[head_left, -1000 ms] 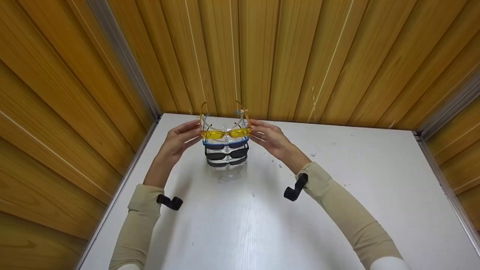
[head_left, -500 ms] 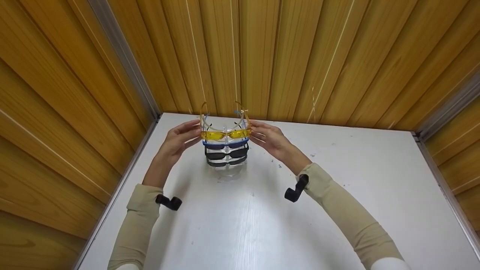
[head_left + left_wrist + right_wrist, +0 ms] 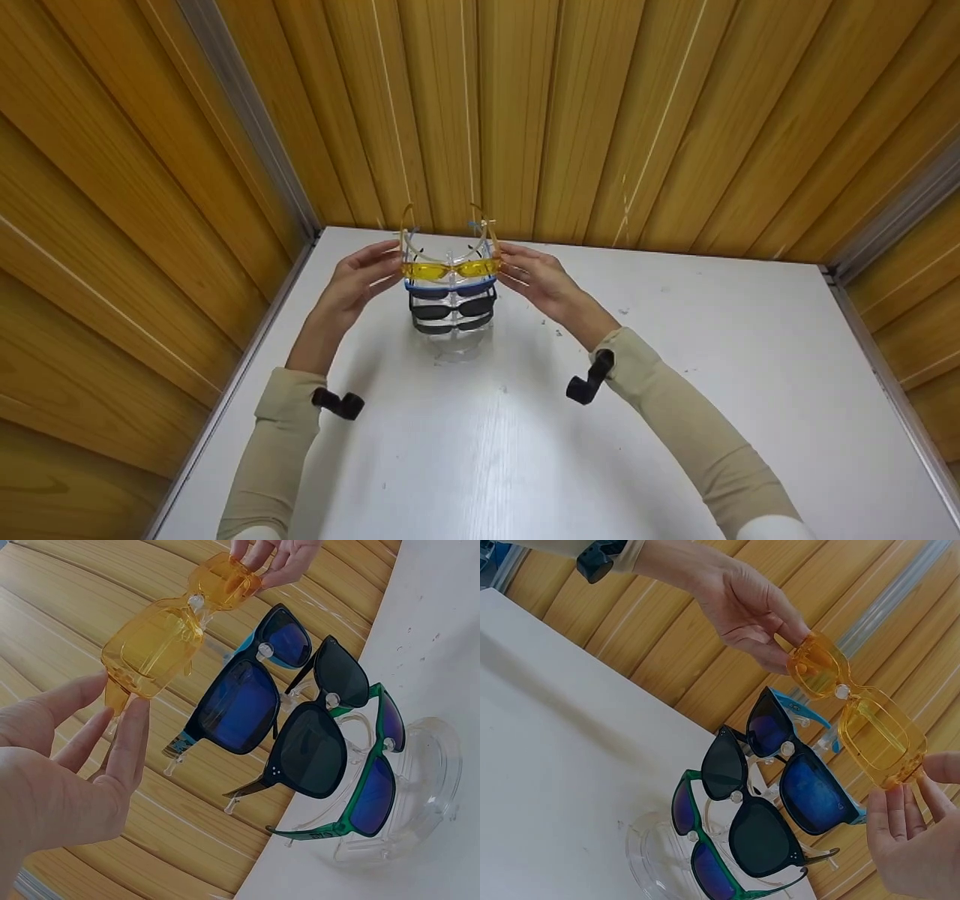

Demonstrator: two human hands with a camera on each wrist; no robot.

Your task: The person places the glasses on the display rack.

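Observation:
Yellow sunglasses [image 3: 429, 271] with see-through lenses sit at the top of a clear display stand [image 3: 444, 799], their temples pointing to the wall. My left hand [image 3: 351, 286] pinches one end of the frame near the hinge, and my right hand [image 3: 546, 282] pinches the opposite end. Below them on the stand hang blue-and-black sunglasses [image 3: 238, 706], black sunglasses [image 3: 309, 750] and green-framed sunglasses [image 3: 373, 795], one under another. In the right wrist view, the yellow frame [image 3: 885, 736] meets a clear nose peg at its bridge. Parts of the stand's post are hidden behind the lenses.
The stand is on a white table [image 3: 480, 450] near its back edge. Wood-patterned panels [image 3: 585, 112] rise behind and at both sides, with metal corner strips [image 3: 255, 112]. Black wrist cameras [image 3: 341, 405] are strapped over both sleeves.

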